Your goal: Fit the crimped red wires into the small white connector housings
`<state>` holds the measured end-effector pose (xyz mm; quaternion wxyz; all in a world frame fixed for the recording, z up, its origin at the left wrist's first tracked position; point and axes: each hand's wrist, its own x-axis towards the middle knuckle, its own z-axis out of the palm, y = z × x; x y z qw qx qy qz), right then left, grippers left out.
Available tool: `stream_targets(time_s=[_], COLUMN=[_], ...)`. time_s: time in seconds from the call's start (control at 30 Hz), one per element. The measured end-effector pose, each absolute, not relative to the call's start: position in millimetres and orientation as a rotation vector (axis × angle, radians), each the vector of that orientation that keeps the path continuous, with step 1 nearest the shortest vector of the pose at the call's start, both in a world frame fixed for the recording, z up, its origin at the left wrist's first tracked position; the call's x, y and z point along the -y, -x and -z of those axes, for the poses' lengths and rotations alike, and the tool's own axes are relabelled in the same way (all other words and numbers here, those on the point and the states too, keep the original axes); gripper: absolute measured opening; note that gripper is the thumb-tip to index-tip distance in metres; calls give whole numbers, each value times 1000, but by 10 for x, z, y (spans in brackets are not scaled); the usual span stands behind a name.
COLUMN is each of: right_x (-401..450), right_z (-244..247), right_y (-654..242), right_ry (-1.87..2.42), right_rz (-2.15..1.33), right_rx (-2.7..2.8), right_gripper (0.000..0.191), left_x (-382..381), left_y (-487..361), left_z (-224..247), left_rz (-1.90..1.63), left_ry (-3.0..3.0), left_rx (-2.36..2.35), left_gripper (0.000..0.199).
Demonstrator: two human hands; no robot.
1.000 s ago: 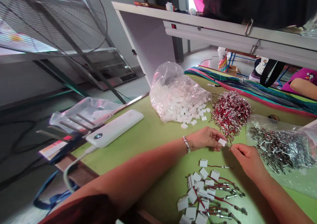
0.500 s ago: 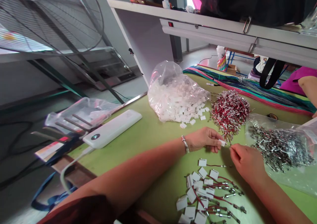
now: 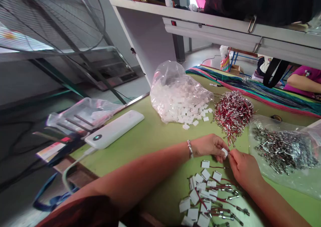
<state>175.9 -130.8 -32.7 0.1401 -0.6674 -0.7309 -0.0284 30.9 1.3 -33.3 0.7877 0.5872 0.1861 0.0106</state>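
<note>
My left hand (image 3: 213,146) pinches a small white plastic connector housing (image 3: 225,152) between thumb and fingers. Right beside it, the fingertips of my right hand (image 3: 244,166) are closed at the housing's edge; whatever they grip is too small and hidden to name. Just beyond both hands lies a heap of short red wires with metal terminals (image 3: 233,111). Nearer to me, several white housings with red wires attached (image 3: 205,197) lie in a loose group, their metal ends pointing right.
A clear bag of white housings (image 3: 173,96) spills onto the green tabletop (image 3: 150,146). Metal terminals fill a plastic bag (image 3: 283,146) on the right. Long coloured wires (image 3: 250,86) run along the back. A white power bank (image 3: 115,130) lies left; another person's arm (image 3: 304,83) shows far right.
My right hand has moved left and slightly toward me from the wire heap's end, up to the housing. My left hand has tilted the housing and shifted slightly nearer to me.
</note>
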Motion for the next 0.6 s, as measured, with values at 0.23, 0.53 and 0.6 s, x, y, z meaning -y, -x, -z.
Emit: stream_targets(time_s=[0.23, 0.53, 0.6], right_x=[1226, 892, 863], right_z=[69, 313, 328], right_y=[-2017, -2260, -2167], right_ry=[1880, 1893, 1943], right_rz=[-345, 255, 313], right_rx=[1991, 1996, 2142], right_gripper=[28, 26, 20], left_x=[-42, 27, 24], left_y=[-259, -177, -167], left_z=[169, 6, -13], left_rz=[-34, 369, 469], left_ry=[-1829, -2040, -1940], left_rx=[-434, -62, -92], left_gripper=[18, 13, 17])
